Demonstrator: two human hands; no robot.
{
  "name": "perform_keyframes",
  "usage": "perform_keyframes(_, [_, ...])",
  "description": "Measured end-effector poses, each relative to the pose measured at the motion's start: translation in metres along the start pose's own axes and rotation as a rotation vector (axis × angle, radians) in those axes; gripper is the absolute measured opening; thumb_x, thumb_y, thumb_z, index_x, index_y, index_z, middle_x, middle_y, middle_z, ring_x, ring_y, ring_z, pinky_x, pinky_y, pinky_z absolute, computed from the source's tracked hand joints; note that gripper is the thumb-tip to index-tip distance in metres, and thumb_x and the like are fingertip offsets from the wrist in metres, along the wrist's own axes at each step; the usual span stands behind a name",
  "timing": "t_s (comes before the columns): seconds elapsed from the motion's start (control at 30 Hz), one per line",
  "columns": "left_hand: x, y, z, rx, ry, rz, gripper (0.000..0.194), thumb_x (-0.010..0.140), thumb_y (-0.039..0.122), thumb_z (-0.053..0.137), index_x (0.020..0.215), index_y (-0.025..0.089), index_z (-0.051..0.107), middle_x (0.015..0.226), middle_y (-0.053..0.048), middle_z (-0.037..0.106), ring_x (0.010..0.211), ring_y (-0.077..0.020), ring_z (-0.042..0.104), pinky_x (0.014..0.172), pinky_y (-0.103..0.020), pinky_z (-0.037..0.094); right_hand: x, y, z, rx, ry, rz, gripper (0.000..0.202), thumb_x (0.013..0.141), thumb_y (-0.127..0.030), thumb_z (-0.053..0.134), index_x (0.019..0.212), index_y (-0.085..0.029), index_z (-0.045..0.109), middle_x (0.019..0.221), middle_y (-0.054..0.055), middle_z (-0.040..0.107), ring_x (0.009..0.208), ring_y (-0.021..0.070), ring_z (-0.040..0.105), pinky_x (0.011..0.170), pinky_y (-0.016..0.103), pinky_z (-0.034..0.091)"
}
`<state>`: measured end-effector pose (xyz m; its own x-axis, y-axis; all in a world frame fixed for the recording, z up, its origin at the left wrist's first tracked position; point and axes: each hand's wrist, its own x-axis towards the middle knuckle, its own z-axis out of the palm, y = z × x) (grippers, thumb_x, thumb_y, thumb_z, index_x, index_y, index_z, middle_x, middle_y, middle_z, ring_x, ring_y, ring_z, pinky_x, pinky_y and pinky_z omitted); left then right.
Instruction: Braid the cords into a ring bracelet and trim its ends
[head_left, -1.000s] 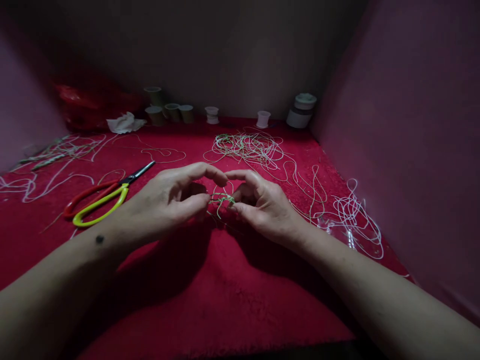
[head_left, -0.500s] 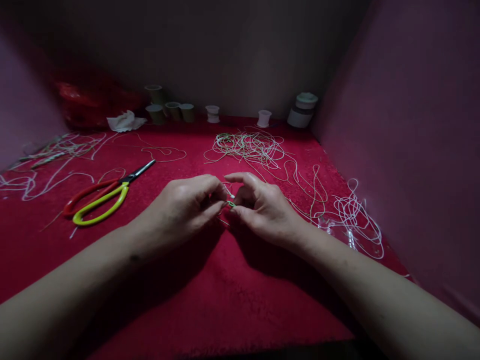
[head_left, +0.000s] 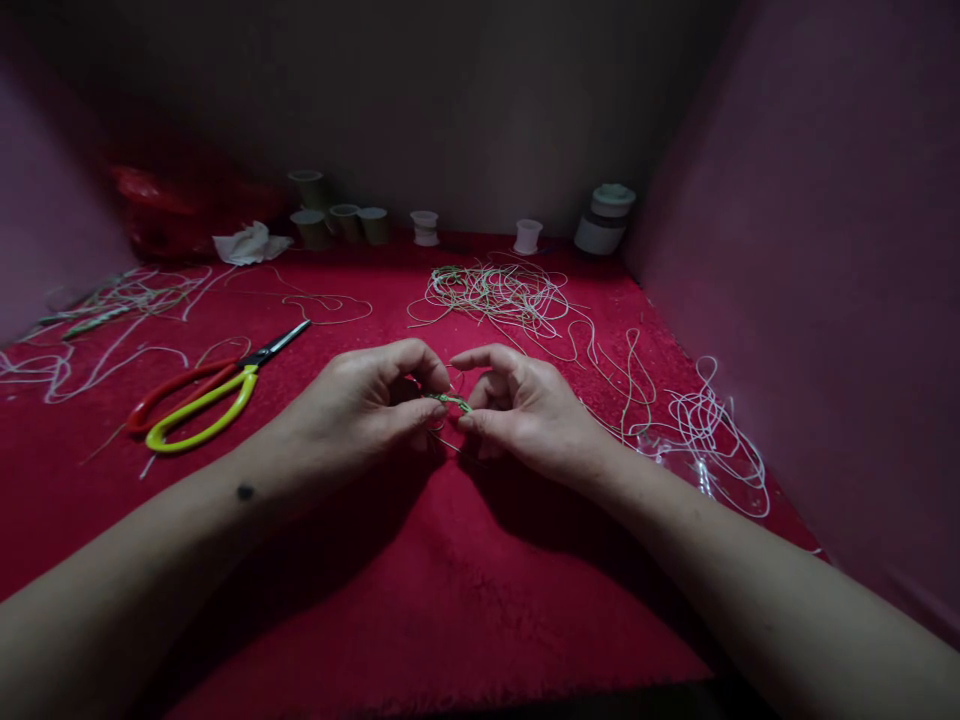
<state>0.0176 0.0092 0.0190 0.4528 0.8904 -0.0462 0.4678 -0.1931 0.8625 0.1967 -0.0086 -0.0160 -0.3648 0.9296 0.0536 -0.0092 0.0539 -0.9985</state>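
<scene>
The braid is green w/ light bits, in a twisty pattern. The counter is deep red all over. The scissors have 1 red handle, 1 yellow handle & dark blades. The mid string pile is white, tan & a bit green. The R pile is pale, purply white. The L pile is white & green mixed. The bag is red w/ shiny spots; the tissue is white. The jar has a white label & pale green lid. Side walls are pinky purple; back wall = dark grey.
</scene>
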Motion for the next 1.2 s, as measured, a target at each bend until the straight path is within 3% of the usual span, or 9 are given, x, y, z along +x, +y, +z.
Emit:
perform_keyframes(0.17, [0.000,0.001,-0.003,-0.153,-0.091,-0.056,0.016,0.074,0.025,0.065,0.086,0.019,0.056,0.069,-0.001,0.071,0.065,-0.0196,0.070,0.057,-0.027,0.055,0.000,0.001,0.000,-0.058,0.022,-0.024,0.036,0.076,-0.012,0.065,0.108,-0.019,0.050,0.057,-0.009,0.053,0.045,0.0082,0.051,0.045,0.022,0.042])
perform_keyframes(0.3, [0.001,-0.001,-0.005,-0.095,-0.123,-0.055,0.016,0.079,0.027,0.062,0.091,0.018,0.061,0.068,-0.001,0.071,0.058,-0.0153,0.067,0.050,-0.021,0.051,0.000,0.001,0.000,-0.098,0.028,-0.039,0.035,0.076,-0.011,0.064,0.107,-0.018,0.051,0.058,-0.008,0.054,0.047,0.0081,0.051,0.047,0.022,0.042])
perform_keyframes(0.43, [0.002,-0.003,-0.005,-0.014,-0.075,-0.024,0.010,0.078,0.023,0.058,0.082,0.016,0.064,0.060,0.001,0.067,0.052,-0.0122,0.061,0.050,-0.021,0.049,0.000,0.000,0.001,-0.111,0.030,-0.048,0.036,0.075,-0.011,0.063,0.107,-0.017,0.049,0.058,-0.008,0.055,0.047,0.0085,0.053,0.047,0.021,0.042])
perform_keyframes(0.7, [0.002,-0.001,-0.003,0.103,0.056,0.134,0.010,0.072,0.021,0.060,0.078,0.017,0.066,0.068,0.001,0.066,0.063,-0.0124,0.061,0.058,-0.022,0.049,-0.001,-0.005,0.002,-0.097,0.039,0.030,0.026,0.075,-0.012,0.064,0.097,-0.016,0.050,0.054,-0.007,0.055,0.045,0.0087,0.054,0.043,0.019,0.041])
perform_keyframes(0.93, [0.002,-0.006,-0.002,0.106,0.068,0.203,0.008,0.075,0.018,0.059,0.079,0.018,0.065,0.065,0.003,0.064,0.060,-0.0100,0.059,0.056,-0.020,0.047,0.000,-0.006,0.002,-0.018,0.019,0.115,0.018,0.074,-0.007,0.057,0.090,-0.016,0.054,0.054,-0.005,0.057,0.042,0.0090,0.055,0.040,0.019,0.044])
perform_keyframes(1.2, [0.005,-0.009,-0.003,0.089,0.050,0.191,0.010,0.076,0.021,0.060,0.083,0.017,0.065,0.072,0.001,0.067,0.063,-0.0128,0.062,0.059,-0.023,0.051,0.000,-0.008,0.001,0.056,0.020,0.095,0.036,0.067,0.000,0.050,0.099,-0.017,0.051,0.056,-0.007,0.059,0.042,0.0093,0.057,0.041,0.019,0.046])
